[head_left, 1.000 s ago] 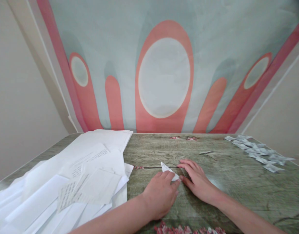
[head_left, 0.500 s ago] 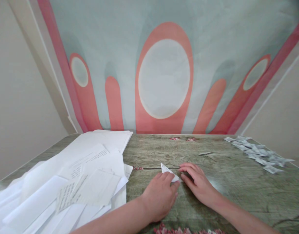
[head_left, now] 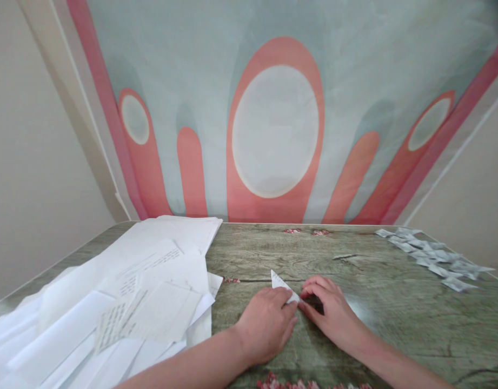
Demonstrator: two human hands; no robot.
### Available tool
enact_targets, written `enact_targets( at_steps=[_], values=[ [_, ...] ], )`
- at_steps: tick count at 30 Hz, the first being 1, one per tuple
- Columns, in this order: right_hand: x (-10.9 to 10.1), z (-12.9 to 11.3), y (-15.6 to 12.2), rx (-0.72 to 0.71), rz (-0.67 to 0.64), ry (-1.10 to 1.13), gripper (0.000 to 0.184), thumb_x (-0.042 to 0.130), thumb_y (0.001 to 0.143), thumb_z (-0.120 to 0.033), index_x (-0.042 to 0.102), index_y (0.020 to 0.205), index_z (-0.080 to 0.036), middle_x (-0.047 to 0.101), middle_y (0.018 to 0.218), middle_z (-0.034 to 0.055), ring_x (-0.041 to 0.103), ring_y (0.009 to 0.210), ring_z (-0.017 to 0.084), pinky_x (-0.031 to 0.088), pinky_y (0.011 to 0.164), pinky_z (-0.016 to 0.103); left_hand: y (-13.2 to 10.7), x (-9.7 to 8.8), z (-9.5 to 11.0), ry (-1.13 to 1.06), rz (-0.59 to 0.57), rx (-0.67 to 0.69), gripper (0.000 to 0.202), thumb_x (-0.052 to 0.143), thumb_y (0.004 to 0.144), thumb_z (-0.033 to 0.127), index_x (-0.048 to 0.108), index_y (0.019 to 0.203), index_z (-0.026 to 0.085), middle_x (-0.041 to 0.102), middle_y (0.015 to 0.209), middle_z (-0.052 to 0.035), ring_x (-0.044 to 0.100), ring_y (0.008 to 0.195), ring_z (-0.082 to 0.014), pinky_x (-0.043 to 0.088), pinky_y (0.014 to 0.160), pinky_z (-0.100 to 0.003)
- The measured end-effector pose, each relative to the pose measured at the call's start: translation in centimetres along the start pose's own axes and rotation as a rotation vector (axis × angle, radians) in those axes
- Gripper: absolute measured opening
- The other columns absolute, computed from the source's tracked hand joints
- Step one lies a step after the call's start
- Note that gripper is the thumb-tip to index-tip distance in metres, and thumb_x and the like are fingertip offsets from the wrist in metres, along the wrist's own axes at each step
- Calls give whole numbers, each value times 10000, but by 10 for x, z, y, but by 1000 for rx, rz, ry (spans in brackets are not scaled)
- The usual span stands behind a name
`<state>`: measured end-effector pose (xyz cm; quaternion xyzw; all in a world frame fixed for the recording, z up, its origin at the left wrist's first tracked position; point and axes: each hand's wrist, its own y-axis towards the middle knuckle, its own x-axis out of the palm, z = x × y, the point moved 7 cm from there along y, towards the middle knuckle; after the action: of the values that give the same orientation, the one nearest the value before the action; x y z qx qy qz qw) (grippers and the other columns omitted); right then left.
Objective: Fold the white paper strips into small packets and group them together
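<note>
A small folded piece of paper (head_left: 280, 282), white with printed text, lies on the wood-grain table in front of me. Its pointed top left corner sticks out past my fingers. My left hand (head_left: 269, 324) rests over the lower part of the paper, its curled fingers holding it down against the table. At the paper's right tip, my right hand (head_left: 327, 305) has thumb and index finger closed in a pinch on the corner. Part of the paper is hidden beneath my left fingers.
A spread heap of white paper sheets (head_left: 187, 227), some printed, covers the table's left side. Several small folded paper pieces (head_left: 435, 256) lie grouped at the far right. The wood-grain table (head_left: 249, 248) meets a patterned backdrop (head_left: 354, 65) behind.
My right thumb and index finger have moved a little left and down and closed on the paper's right tip. My left hand stays on the paper.
</note>
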<state>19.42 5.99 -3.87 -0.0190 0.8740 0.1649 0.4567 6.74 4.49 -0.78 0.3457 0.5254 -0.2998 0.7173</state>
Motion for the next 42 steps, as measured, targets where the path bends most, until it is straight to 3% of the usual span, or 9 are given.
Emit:
enact_targets(
  at_steps=[4, 8, 11, 13, 28, 35, 42],
  values=[
    [0, 1, 0, 19, -5, -4, 75, 558, 809, -307, 578, 795, -236, 579, 918, 47, 518, 903, 234, 394, 795, 389, 1, -4, -13, -181, 110, -62, 207, 415, 882, 205, 597, 980, 200, 595, 1066, -57, 539, 995, -181, 408, 910, -315],
    [-1, 0, 0, 25, 4, -19, 60, 534, 815, -283, 569, 830, -237, 576, 918, 46, 515, 900, 234, 390, 795, 389, 1, -12, -52, -184, 289, -314, 240, 440, 848, 158, 542, 1061, 201, 574, 1110, -52, 501, 1050, -191, 384, 928, -358],
    [-1, 0, 0, 19, 16, -23, 75, 534, 814, -285, 568, 861, -237, 573, 939, 46, 510, 920, 232, 384, 809, 388, 3, -8, -70, -140, 275, -378, 366, 429, 851, 145, 459, 1211, 201, 531, 1224, -57, 418, 1178, -199, 321, 989, -391],
    [-1, 1, 1, 16, 19, -23, 91, 542, 812, -299, 571, 870, -235, 574, 943, 45, 509, 925, 230, 382, 813, 386, 4, -3, -75, -120, 238, -388, 360, 401, 868, 144, 468, 1216, 206, 539, 1224, -53, 403, 1196, -197, 303, 1000, -394],
    [0, 3, 3, 43, 23, -23, 105, 569, 785, -333, 595, 810, -235, 586, 949, 41, 519, 942, 234, 377, 814, 385, 4, -2, -78, -124, 196, -469, 127, 469, 849, 170, 540, 947, 207, 529, 1137, -38, 424, 1127, -191, 332, 936, -374],
    [-1, 9, 5, 53, -11, 57, 99, 569, 784, -323, 605, 798, -231, 585, 976, 43, 518, 972, 230, 372, 854, 384, 3, -1, -81, -211, 209, -422, 12, 566, 793, 205, 562, 790, 194, 524, 1123, -43, 428, 1120, -203, 344, 916, -370],
    [0, 12, 5, 72, -36, 104, 80, 586, 781, -314, 612, 798, -240, 571, 1003, 43, 509, 992, 235, 369, 865, 389, 4, -3, -76, -248, 183, -365, 84, 604, 778, 238, 596, 857, 213, 534, 1100, -38, 439, 1096, -208, 347, 911, -376]
  ],
)
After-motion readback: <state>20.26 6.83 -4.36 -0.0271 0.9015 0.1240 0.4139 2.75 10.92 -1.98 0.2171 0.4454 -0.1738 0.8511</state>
